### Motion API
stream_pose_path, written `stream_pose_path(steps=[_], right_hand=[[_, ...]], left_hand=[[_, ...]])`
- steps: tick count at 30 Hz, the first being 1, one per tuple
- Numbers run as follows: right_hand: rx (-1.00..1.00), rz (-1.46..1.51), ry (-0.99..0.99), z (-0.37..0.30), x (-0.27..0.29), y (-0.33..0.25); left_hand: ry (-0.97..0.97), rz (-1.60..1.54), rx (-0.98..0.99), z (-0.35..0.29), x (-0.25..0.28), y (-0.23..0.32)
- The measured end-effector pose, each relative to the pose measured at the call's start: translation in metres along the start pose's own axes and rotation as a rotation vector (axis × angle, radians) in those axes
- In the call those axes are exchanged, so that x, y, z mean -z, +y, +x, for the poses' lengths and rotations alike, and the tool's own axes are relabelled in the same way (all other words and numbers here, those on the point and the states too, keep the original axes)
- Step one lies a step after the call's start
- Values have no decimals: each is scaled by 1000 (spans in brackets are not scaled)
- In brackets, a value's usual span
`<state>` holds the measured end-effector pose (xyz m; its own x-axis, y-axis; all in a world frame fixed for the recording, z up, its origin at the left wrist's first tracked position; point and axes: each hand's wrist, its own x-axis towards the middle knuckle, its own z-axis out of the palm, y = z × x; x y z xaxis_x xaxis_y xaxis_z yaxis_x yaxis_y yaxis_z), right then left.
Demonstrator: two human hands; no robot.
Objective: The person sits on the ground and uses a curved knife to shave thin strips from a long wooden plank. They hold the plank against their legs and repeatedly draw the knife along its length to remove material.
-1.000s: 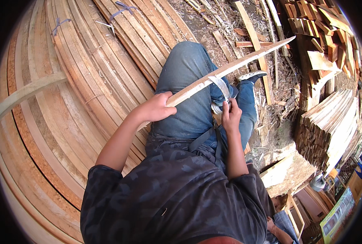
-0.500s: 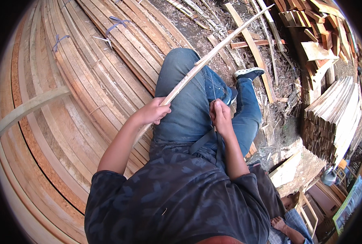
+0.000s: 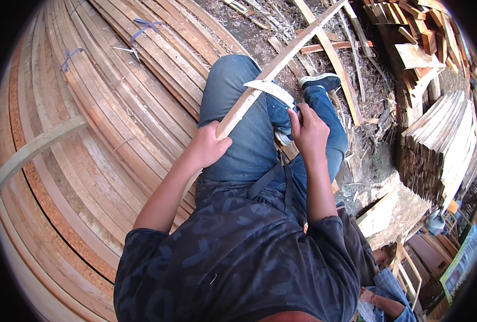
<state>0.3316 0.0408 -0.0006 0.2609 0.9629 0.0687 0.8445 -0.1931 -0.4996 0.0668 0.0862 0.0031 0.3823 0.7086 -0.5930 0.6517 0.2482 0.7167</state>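
Left hand (image 3: 209, 147): grip tight on wood stick (image 3: 281, 63).
Right hand (image 3: 311, 129): grip tight on curved knife (image 3: 270, 90).
Stick: crosses the leg (image 3: 221, 96), far end over ground (image 3: 375, 155).
Sign (image 3: 461, 265): too blurry to read.

Long planks (image 3: 96, 102), purple ties (image 3: 145, 24) — stacked slats (image 3: 431, 147) at right

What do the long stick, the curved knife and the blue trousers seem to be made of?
Long stick: wood, apparently unvarnished, from its pale, matt surface and brownish streaks.
Curved knife: blade probably metal, given its thin shape and bright shine; which metal, I can't tell.
Blue trousers: likely denim, by the faded cloth.
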Motion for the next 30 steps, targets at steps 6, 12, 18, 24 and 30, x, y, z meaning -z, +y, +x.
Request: stream_pose_path(steps=[6,12,18,24,30], right_hand=[[-226,270,-156,-11,-21,1],[-521,1071,-728,-9,-7,18],[-786,1727,-865,-15,-7,30],[-615,1158,-580,-33,-37,18],[-468,1062,-444,-45,-44,1]], left_hand=[[-197,-128,55,9,18,-1],[-275,-122,76,9,32,-1],[-400,-221,183,24,38,-5],[-263,-143,122,13,32,3],[-304,-118,195,13,34,9]])
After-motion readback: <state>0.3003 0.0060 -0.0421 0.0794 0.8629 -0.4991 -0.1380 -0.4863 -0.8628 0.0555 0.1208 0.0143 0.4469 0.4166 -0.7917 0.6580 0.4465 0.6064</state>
